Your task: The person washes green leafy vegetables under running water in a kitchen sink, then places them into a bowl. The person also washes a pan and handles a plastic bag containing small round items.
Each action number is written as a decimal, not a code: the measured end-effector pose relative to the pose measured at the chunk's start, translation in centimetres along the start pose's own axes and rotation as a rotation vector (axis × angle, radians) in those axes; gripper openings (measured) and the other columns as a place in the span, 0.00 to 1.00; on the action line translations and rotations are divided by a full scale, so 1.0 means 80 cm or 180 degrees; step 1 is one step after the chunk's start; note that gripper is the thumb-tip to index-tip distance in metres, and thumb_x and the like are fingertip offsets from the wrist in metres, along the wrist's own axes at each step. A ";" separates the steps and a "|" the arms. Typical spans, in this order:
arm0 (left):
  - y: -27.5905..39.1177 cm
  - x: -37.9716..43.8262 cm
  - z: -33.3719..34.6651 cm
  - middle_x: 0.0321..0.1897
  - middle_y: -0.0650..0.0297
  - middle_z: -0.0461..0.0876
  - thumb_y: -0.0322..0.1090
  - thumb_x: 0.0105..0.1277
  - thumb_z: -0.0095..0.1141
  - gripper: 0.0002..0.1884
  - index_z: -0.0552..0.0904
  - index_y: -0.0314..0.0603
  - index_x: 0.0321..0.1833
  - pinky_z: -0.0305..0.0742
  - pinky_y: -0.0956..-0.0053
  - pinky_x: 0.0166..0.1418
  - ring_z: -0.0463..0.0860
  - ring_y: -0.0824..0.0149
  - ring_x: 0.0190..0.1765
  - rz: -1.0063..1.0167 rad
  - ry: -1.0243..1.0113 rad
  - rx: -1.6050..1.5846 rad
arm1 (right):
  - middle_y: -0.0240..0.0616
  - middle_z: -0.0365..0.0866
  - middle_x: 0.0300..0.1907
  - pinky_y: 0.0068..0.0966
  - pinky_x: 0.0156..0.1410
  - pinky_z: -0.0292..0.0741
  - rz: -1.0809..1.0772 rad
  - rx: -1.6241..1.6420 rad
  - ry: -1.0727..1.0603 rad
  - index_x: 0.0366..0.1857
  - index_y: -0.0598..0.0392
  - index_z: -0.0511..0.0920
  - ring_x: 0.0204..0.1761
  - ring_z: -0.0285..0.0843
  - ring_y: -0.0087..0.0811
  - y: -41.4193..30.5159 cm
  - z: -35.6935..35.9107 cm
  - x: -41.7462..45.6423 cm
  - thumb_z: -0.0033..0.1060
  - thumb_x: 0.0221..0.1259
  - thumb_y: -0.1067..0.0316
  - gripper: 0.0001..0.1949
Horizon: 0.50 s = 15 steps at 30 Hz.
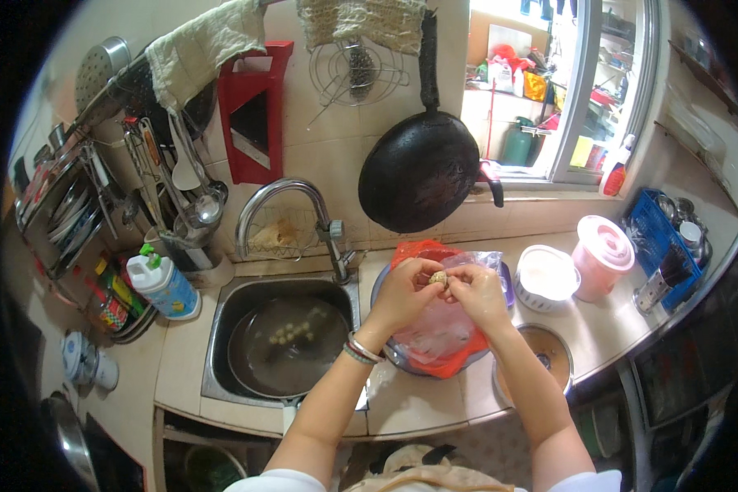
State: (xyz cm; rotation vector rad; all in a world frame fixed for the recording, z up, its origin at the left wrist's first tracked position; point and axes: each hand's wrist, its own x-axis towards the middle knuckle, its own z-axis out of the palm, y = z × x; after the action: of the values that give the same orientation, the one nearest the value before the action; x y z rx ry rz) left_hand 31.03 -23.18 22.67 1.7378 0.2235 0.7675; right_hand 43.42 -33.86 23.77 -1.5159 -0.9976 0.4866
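Observation:
My left hand (409,289) and my right hand (476,289) meet over a basin, fingertips pinching a small, pale, speckled, round food piece (438,278) between them. Too little of it shows to tell its exact kind. Beneath both hands, a red plastic bag (446,368) and a clear plastic bag (430,329) lie in the basin and hide most of its inside. To the left, a round pan (258,369) of cloudy water sits in the metal sink (218,344). Several small pale round pieces (292,332) are in that water.
The curved faucet (283,187) rises behind the sink. A large detergent bottle (163,283) stands left of it. Right of the basin are a white plastic basket (544,301), a pink lidded container (603,255) and a round metal-rimmed bowl (559,353). A black frying pan (418,172) hangs above.

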 end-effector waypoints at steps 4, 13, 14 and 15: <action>0.014 -0.003 0.003 0.41 0.64 0.82 0.27 0.65 0.57 0.14 0.78 0.33 0.52 0.77 0.79 0.47 0.82 0.73 0.42 -0.0317 0.0125 -0.0530 | 0.43 0.85 0.30 0.20 0.32 0.81 0.0129 0.0059 -0.0071 0.42 0.66 0.80 0.29 0.85 0.26 0.005 -0.002 0.002 0.52 0.61 0.75 0.10; 0.010 -0.002 -0.001 0.40 0.64 0.83 0.30 0.66 0.56 0.11 0.82 0.34 0.49 0.76 0.80 0.45 0.80 0.75 0.40 -0.0434 0.0247 0.0230 | 0.44 0.85 0.32 0.26 0.35 0.79 -0.0796 -0.0601 0.0265 0.37 0.61 0.83 0.30 0.85 0.32 0.005 0.004 -0.001 0.61 0.57 0.71 0.08; 0.009 -0.002 0.000 0.39 0.64 0.84 0.31 0.67 0.56 0.11 0.82 0.34 0.49 0.75 0.80 0.45 0.80 0.75 0.39 -0.0382 0.0287 0.0288 | 0.45 0.84 0.32 0.27 0.37 0.79 -0.0996 -0.0813 0.0332 0.36 0.61 0.83 0.31 0.85 0.35 0.005 0.005 -0.001 0.62 0.56 0.71 0.07; 0.008 -0.003 0.000 0.39 0.64 0.84 0.31 0.67 0.56 0.12 0.82 0.34 0.49 0.75 0.80 0.44 0.80 0.75 0.39 -0.0335 0.0329 0.0349 | 0.45 0.84 0.33 0.29 0.38 0.79 -0.1194 -0.1019 0.0395 0.35 0.60 0.83 0.32 0.84 0.37 0.006 0.005 -0.002 0.62 0.54 0.71 0.07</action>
State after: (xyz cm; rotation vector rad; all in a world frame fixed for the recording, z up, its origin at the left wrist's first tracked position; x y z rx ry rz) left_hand 30.73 -23.50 23.16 1.7758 0.4313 0.7808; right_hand 43.16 -33.70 23.17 -1.5666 -1.2695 -0.0358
